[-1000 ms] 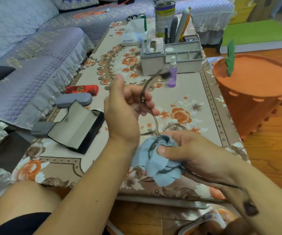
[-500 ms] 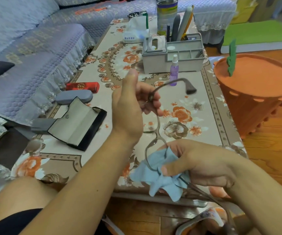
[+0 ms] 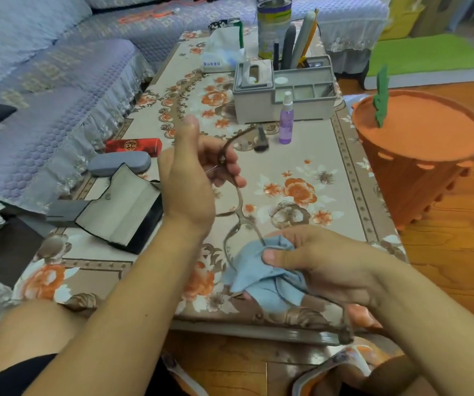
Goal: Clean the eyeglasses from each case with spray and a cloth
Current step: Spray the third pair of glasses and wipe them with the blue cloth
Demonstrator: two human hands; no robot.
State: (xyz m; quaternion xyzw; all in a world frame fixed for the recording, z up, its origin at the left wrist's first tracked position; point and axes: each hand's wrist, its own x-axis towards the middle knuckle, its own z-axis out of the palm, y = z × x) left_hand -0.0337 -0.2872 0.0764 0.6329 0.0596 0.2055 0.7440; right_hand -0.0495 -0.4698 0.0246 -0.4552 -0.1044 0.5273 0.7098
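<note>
Three cases lie at the left of the table (image 3: 310, 178), largest first: an open black case (image 3: 118, 212) nearest, a closed grey case (image 3: 118, 164) just beyond it, a closed red case (image 3: 133, 145) farther still; a grey organiser (image 3: 284, 95) stands at the far end, and the purple spray (image 3: 286, 121) stands just in front of it, untouched.

Both hands are busy above the near edge; the left hand (image 3: 190, 181) holds the glasses (image 3: 238, 207) up by one end, fingers curled round the frame at the hinge, thumb upright and free; the right hand (image 3: 324, 267) pinches the blue cloth (image 3: 261, 275) over the nearer lens, thumb pressed flat on the fabric, the other fingers hidden behind it; one temple trails under the right wrist toward the near edge.

By my reading the step is wiping, the spraying apparently done for this pair; the far lens is bare of cloth. Next the cloth would need to shift to that lens while the left grip steadies the frame, lightly, since the frame looks thin; then the pair belongs back in the open case, and the closed cases seem to wait their turn.
</note>
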